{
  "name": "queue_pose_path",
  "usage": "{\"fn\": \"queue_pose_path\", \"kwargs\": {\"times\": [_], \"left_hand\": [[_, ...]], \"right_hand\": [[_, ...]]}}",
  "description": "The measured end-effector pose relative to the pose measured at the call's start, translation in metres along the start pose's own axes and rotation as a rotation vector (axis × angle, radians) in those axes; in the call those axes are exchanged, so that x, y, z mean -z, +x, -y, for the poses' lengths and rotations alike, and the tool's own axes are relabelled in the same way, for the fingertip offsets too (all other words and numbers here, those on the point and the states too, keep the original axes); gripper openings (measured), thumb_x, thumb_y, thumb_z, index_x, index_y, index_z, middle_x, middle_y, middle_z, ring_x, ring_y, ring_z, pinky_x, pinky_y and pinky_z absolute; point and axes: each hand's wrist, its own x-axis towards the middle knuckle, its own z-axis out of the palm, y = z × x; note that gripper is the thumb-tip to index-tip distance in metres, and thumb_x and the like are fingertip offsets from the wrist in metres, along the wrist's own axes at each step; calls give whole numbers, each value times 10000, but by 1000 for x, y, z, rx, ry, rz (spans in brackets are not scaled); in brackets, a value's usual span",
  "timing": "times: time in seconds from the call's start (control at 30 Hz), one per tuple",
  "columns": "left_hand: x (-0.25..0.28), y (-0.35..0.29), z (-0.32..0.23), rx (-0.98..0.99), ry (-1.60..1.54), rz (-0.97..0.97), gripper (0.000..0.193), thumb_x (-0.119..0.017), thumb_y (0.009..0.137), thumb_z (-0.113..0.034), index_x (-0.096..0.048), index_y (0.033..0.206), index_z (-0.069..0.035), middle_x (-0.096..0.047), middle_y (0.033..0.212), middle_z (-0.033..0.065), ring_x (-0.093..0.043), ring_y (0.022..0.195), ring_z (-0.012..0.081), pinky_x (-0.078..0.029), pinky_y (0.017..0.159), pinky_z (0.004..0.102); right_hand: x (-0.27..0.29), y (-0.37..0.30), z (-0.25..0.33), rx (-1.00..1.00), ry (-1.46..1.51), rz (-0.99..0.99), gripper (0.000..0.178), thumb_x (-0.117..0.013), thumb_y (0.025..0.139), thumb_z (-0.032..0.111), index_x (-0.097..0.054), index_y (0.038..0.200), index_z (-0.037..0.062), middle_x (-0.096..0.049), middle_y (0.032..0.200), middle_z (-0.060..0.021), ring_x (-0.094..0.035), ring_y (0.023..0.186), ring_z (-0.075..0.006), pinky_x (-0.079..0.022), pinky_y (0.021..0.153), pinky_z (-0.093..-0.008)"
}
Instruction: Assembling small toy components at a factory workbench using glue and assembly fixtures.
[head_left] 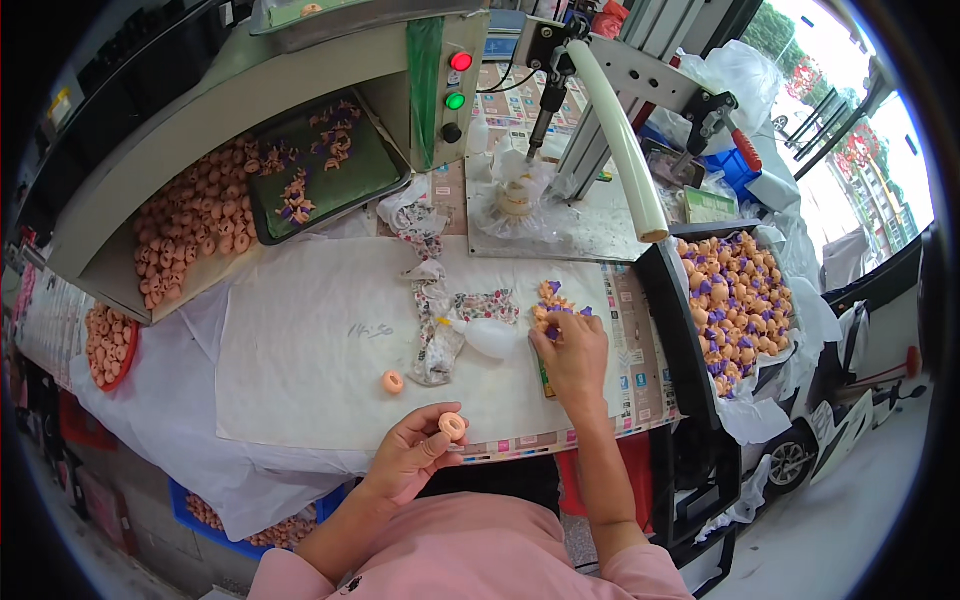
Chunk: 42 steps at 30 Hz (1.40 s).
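Pink shirt fabric (470,550) lies nearest. My left hand (410,452) holds a hollow, round peach part (453,427) at the near edge of the surface (635,350). My right hand (578,360), fingers narrowed, is at the peach-and-purple pile (551,297); its grip I cannot tell.

A small assembly workshop.
An aluminium-column bench fixture (597,130) with a red-handled toggle clamp (745,147) stands toward the far edge of the worktop (300,350); at the far left corner, a machine housing (372,68) with a red lamp (460,62) and a green lamp (455,101) shelters heaped peach moulded parts (190,220); a black crate (665,315) at the right edge holds masses of peach-and-purple pieces (738,305).
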Motion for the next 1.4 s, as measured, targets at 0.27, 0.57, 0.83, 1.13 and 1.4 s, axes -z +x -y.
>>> {"fn": "queue_pose_path", "kwargs": {"times": [0.27,0.57,0.83,1.13,1.4], "left_hand": [[-2,-8,-1,8,13,-29,406,-616,910,-76,-504,1300,-53,-596,1169,111,-629,998,187,-594,811,299],[-8,3,-4,-29,130,9,407,-608,923,-83,-491,1311,-39,-587,1150,78,-610,975,142,-562,707,246],[-2,0,-5,-64,234,46,381,-635,907,-87,-521,1264,-22,-621,1068,79,-627,905,123,-566,704,232],[0,0,-5,-110,365,-7,318,-733,821,-63,-627,1113,0,-645,969,66,-633,851,124,-572,713,250],[-2,-2,-7,-132,387,7,286,-740,813,-56,-631,1069,4,-650,944,83,-647,823,139,-581,701,262]], "right_hand": [[10,-12,14,83,231,-120,158,-676,796,6,-628,945,32,-645,853,-78,-580,836,-237,-465,693,-345],[32,-70,57,119,729,370,145,-618,892,0,-631,1032,-34,-585,1019,-90,-626,801,-114,-509,675,-216],[41,-71,76,14,642,374,234,-748,761,-6,-689,988,-6,-671,867,-101,-673,759,-162,-535,664,-246],[39,-76,77,56,600,307,177,-757,744,-15,-700,911,-10,-684,848,-106,-679,736,-174,-535,628,-252],[33,-78,79,89,597,294,158,-730,758,-44,-697,911,-17,-665,805,-96,-664,690,-153,-523,600,-237]]}}
